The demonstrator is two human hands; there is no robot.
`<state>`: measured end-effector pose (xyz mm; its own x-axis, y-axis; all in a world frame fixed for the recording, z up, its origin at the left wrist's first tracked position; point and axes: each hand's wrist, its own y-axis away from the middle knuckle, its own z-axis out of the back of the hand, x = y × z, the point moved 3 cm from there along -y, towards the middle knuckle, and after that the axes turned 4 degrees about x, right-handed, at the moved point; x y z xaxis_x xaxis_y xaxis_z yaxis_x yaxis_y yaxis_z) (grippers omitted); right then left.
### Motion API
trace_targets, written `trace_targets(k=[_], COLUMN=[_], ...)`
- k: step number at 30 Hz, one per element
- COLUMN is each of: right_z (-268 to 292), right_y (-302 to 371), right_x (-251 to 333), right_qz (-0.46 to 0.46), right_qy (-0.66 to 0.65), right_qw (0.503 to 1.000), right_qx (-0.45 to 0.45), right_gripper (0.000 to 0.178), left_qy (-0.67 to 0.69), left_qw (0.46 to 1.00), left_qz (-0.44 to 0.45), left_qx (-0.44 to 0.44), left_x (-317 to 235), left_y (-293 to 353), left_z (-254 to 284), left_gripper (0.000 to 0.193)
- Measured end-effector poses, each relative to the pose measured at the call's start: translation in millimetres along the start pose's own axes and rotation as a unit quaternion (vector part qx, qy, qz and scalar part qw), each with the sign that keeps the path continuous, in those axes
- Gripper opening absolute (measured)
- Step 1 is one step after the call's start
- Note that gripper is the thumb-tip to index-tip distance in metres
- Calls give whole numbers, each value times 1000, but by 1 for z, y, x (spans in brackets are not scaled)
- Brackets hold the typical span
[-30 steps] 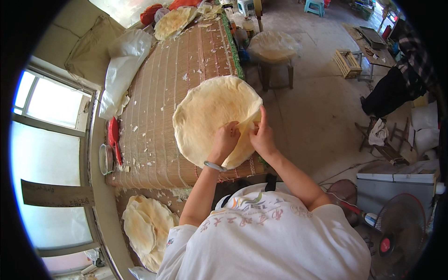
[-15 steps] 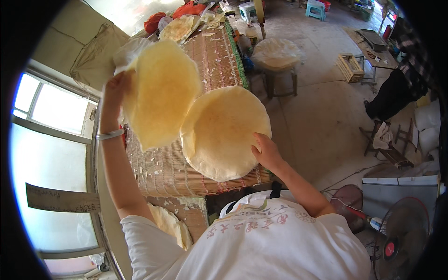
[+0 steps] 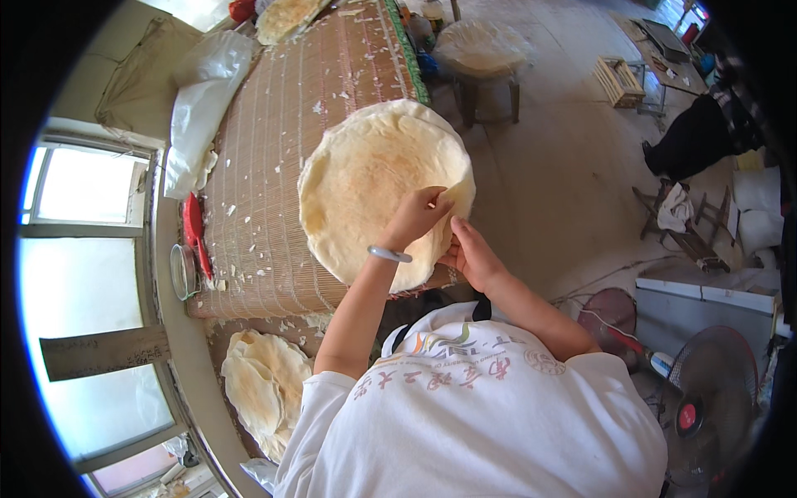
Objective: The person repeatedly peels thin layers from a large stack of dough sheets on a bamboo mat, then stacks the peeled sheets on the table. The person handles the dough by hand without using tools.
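A stack of large round thin flatbreads (image 3: pixel 374 166), pale with browned patches, lies near the front edge of a slatted mat (image 3: pixel 257 191). My left hand (image 3: pixel 422 214), with a bangle on its wrist, reaches across the stack and pinches the lifted right rim of the top flatbread. Close by, my right hand (image 3: pixel 471 256) grips the stack's lower right edge, thumb near the rim and the other fingers partly hidden beneath. Below the mat, at lower left, more flatbreads (image 3: pixel 266 386) lie in an uneven, overlapping pile beside my left arm.
Along the mat's left side are a clear plastic sheet (image 3: pixel 207 104), a red brush (image 3: pixel 194 228) and a glass jar (image 3: pixel 183 271). Another flatbread (image 3: pixel 286 18) lies at the far end. A covered round stool (image 3: pixel 481 50) stands beyond, and a fan (image 3: pixel 706 407) at lower right.
The flatbread my left hand held up at the left is out of that hand. My left hand has crossed right to the stack's rim, beside my right hand. The view has shifted.
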<state>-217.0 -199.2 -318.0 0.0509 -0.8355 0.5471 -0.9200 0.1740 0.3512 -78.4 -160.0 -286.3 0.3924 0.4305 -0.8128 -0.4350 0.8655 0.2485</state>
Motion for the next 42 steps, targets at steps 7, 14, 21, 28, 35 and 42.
trace_targets(k=[7, 14, 21, 28, 35, 42], right_z=[14, 9, 13, 27, 28, 45], right_y=[4, 4, 5, -1, 3, -4], right_x=[-8, -8, -10, -23, -27, -36], right_qz=[63, 128, 102, 107, 86, 74], right_qy=[101, 184, 346, 442, 361, 324], right_qw=[992, 970, 917, 855, 892, 913], right_qx=[-45, -94, -171, -249, -260, -237], right_gripper=[32, 27, 25, 32, 32, 32], left_qy=[9, -42, 119, -101, 49, -115], left_qw=[999, 997, 992, 971, 994, 978], left_qz=[-15, -62, -12, -167, 51, -83], left_qx=[30, -4, 30, -135, -89, -153], left_x=[2, -6, 26, 30, 53, 3], left_y=[59, 70, 64, 43, 28, -2], left_z=[-5, -8, -5, -21, 186, 422], left_gripper=[49, 47, 32, 16, 21, 29])
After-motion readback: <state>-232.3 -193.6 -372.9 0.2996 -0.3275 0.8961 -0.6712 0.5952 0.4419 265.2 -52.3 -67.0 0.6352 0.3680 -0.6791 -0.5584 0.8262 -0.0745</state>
